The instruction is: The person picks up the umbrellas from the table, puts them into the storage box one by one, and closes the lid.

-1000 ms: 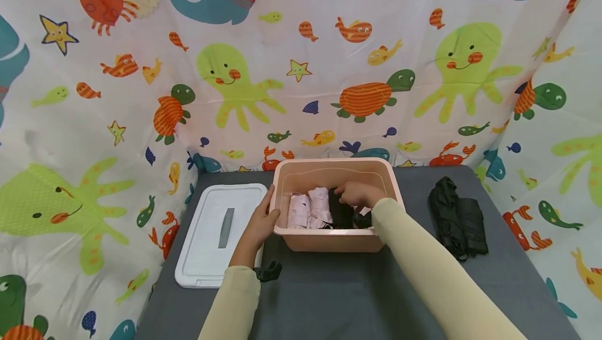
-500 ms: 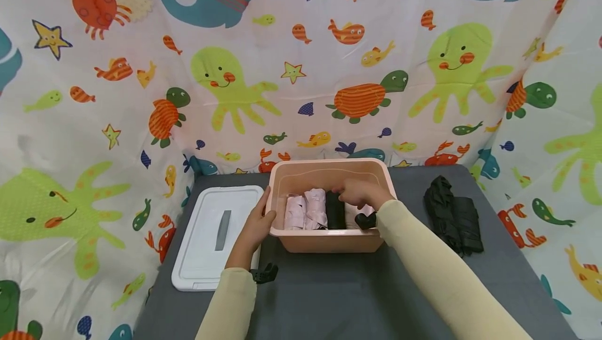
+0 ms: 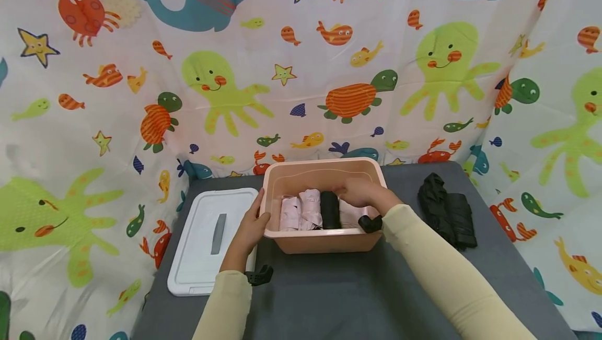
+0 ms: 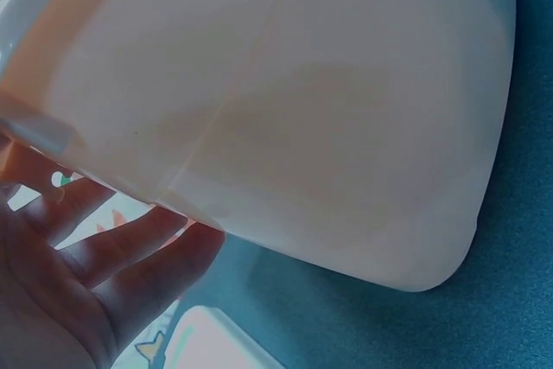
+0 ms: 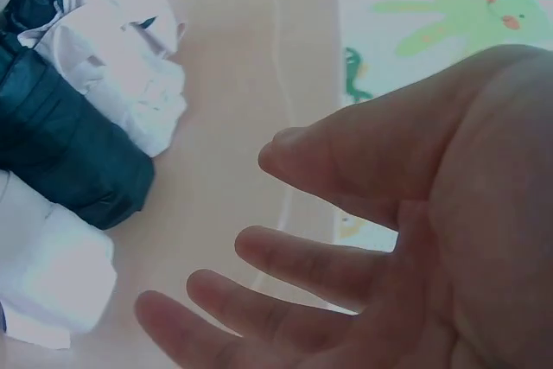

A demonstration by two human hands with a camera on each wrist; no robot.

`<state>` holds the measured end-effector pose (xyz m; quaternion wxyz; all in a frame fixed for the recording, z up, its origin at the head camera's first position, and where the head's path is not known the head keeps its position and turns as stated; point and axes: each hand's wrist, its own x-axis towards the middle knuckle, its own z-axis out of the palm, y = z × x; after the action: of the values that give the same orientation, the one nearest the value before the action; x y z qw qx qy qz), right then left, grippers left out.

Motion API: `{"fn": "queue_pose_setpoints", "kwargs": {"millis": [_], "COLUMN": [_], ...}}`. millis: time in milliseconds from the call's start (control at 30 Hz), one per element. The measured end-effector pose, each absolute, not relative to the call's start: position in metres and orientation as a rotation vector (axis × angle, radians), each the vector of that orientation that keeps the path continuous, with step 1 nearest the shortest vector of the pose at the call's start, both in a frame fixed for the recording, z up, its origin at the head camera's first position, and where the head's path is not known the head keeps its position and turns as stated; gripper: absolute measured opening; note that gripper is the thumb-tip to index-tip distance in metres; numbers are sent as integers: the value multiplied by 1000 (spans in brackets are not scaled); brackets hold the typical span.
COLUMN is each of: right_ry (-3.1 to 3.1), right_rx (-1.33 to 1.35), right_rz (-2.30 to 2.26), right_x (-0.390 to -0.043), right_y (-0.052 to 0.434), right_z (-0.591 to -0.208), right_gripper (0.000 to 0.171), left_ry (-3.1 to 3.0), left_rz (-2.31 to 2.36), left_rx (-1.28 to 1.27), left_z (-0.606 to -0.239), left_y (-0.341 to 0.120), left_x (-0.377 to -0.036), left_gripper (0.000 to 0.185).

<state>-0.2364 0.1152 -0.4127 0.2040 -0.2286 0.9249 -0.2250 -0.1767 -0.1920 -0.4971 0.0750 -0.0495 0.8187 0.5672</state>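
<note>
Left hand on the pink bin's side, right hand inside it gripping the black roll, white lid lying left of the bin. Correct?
One thing is off: the right hand grips nothing. The right wrist view shows its fingers spread and empty, apart from the black roll. The rest holds in the head view: left hand on the pink bin, white lid to its left.

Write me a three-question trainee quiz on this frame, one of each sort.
1. True or false: the white lid sits closed on the pink bin.
2. What does the left hand touch? A) the lid B) the bin's outer wall C) the black folded umbrella on the table
3. Fill in: the right hand, fingers relaxed, is over the rolled items inside the ____.

Key: 1 false, the lid lies flat on the table beside the bin; 2 B; 3 bin.
</note>
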Motion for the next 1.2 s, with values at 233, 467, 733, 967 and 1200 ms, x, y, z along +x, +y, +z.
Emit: {"fn": "queue_pose_setpoints", "kwargs": {"millis": [233, 467, 733, 967, 1200], "right_ry": [2568, 2544, 2640, 2726, 2794], "right_rx": [-698, -739, -650, -589, -536], "right_rz": [-635, -702, -590, -599, -641], "right_x": [-222, -213, -201, -196, -196], "right_y": [124, 138, 154, 169, 189], "right_z": [-396, -386, -379, -378, -383], "right_gripper": [40, 41, 43, 42, 40], "left_ry": [2453, 2464, 2459, 2448, 2445], "left_rz": [1689, 1678, 1668, 1680, 1696], "left_rx": [-157, -162, -167, -163, -160], "left_z": [-498, -500, -502, -505, -503], "left_y": [-192, -193, -192, -192, -192], "left_x": [-176, -177, -178, -179, -179], "left_gripper": [72, 73, 73, 74, 75]}}
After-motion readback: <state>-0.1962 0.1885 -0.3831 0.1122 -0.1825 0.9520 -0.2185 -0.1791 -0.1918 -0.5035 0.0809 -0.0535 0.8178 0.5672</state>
